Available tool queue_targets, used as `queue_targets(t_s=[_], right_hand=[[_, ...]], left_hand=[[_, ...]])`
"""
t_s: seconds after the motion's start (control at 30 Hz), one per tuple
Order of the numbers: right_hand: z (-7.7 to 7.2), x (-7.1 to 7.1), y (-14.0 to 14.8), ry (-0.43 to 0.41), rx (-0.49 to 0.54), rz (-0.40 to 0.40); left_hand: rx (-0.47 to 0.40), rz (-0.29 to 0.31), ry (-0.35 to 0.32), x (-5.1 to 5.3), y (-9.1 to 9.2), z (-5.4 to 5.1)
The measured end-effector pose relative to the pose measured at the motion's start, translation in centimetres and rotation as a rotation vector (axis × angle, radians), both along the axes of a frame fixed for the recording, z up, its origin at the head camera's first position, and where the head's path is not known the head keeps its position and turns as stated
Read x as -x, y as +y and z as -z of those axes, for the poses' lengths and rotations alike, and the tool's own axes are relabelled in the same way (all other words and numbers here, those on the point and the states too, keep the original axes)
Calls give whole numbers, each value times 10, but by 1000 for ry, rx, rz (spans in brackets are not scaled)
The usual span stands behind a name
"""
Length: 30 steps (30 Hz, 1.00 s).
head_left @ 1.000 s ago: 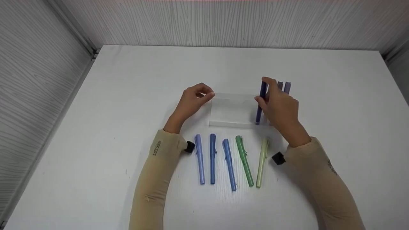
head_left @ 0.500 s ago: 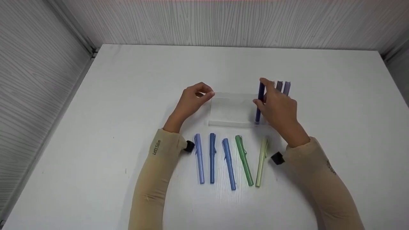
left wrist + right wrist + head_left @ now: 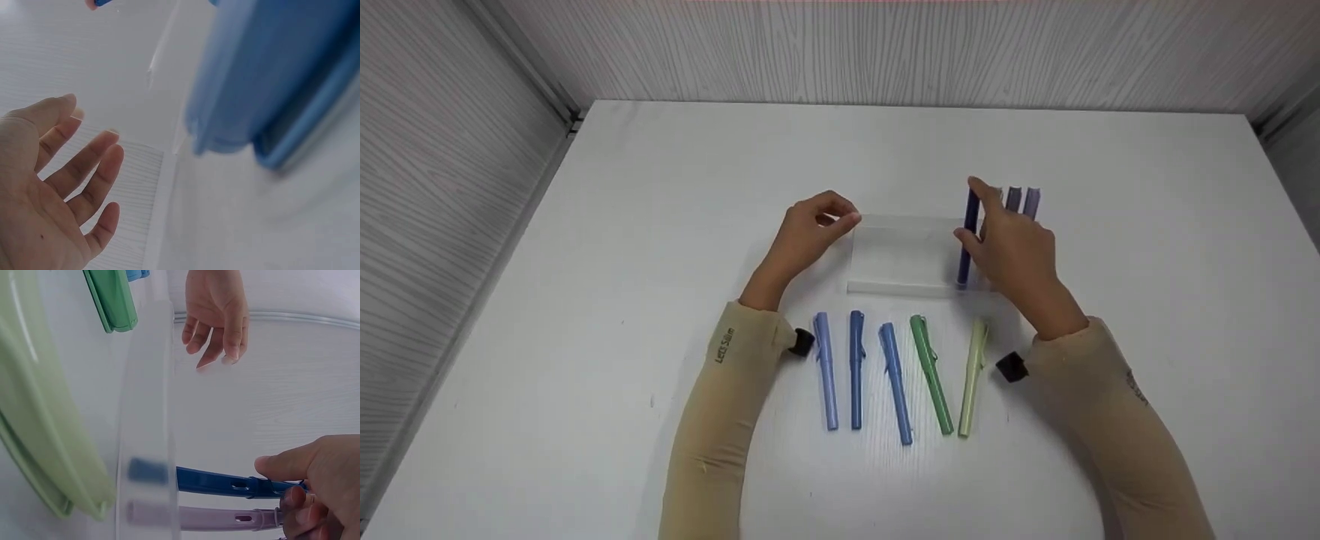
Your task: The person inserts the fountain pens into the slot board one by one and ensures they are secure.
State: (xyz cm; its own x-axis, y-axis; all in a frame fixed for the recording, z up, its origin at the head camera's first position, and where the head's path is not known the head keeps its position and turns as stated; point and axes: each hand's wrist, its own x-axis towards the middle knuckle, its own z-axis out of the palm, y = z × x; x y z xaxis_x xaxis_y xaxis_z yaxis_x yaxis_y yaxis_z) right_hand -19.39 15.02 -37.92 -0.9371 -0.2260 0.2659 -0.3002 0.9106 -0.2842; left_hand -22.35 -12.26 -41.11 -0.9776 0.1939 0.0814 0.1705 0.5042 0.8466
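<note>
A clear plastic pen tray [image 3: 896,288] lies in the middle of the table in the head view. At its back left corner my left hand [image 3: 814,229] pinches the edge between thumb and index finger, the other fingers loosely bent. My right hand [image 3: 1016,251] holds a dark blue pen [image 3: 965,262] over the tray's right part, index finger at its top end and thumb on its side. The right wrist view shows the lower end of this blue pen [image 3: 208,482] behind the tray's translucent front wall, beside a pale purple pen [image 3: 216,518]. Several pens, including a purple one [image 3: 1033,201], stick out behind my right hand.
In front of the tray lies a row of capped pens: a lilac one [image 3: 826,375], a dark blue one [image 3: 856,375], a mid-blue one [image 3: 898,386], a green one [image 3: 933,379] and a pale green one [image 3: 973,382]. Wood-grain panels [image 3: 885,52] border the table.
My right hand has shifted slightly left with the dark blue pen, which now stands a little straighter in line with the tray. My left hand keeps its place at the corner.
</note>
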Motion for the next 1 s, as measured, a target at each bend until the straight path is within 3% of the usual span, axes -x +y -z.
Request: queue_targets(t_s=[0.27,0.5,0.6,0.7,1.0], right_hand=[[-3,-6,7,-21,44,-36],[-7,-23,18,-5,59,-101],[-6,-35,29,-49,82,-123],[-3,-48,42,-146,120,-147],[9,-74,72,-624,340,-229]], left_hand=[[-6,2,-5,0,5,3],[-1,4,-4,2,9,4],[3,8,-1,2,9,5],[4,9,-4,2,9,6],[-9,7,-5,2,9,5]])
